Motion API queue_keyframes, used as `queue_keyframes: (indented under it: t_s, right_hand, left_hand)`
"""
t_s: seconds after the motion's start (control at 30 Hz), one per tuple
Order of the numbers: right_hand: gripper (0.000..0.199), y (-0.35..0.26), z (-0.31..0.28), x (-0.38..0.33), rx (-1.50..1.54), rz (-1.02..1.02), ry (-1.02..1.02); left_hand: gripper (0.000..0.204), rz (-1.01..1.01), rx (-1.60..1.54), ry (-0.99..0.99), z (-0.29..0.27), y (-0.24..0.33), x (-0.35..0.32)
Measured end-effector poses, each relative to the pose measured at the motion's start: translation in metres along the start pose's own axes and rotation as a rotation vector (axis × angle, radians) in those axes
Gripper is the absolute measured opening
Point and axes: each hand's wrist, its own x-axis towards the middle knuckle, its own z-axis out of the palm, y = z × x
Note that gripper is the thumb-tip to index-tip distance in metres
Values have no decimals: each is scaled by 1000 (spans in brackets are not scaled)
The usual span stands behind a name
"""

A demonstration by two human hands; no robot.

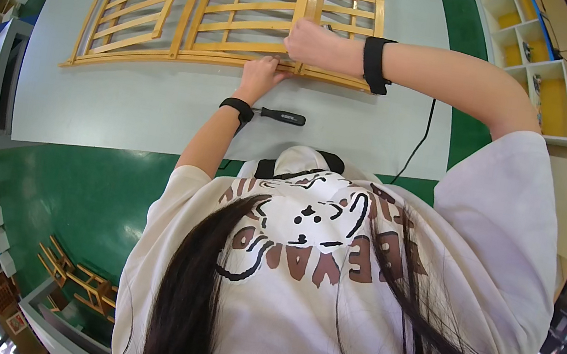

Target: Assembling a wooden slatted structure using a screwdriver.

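Note:
A slatted wooden frame [245, 43] lies flat on the white table. My left hand [262, 77] grips the frame's near rail, its fingers bent over the wood close to an upright. Just to the right and slightly farther off, my right hand [308, 42] is closed in a fist above that upright. A small bit of something metallic shows by its knuckles, but what the fist holds is hidden. A screwdriver [283, 116] with a black handle rests on the table beside my left wrist, its shaft partly behind the wristband.
The white table [123, 114] has a dark cable [423, 136] running over its right side. White shelving with yellow backs [513, 35] stands at the far right. Wooden stools [85, 283] sit on the green floor at the lower left.

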Motion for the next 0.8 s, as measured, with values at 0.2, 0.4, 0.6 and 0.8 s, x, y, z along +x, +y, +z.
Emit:
queue_keyframes:
  t_s: [0.2,0.4,0.6,0.8]
  right_hand:
    - [10,1,16,2,-89,6,113]
    - [5,3,15,6,43,88,162]
    - [12,24,15,5,206,-87,71]
    - [24,29,1,24,519,70,-297]
  left_hand:
    - [40,5,18,-9,4,-1,2]
    - [43,60,12,92,5,-3,0]
    - [43,27,29,40,4,-1,1]
    - [43,75,27,118,5,-5,0]
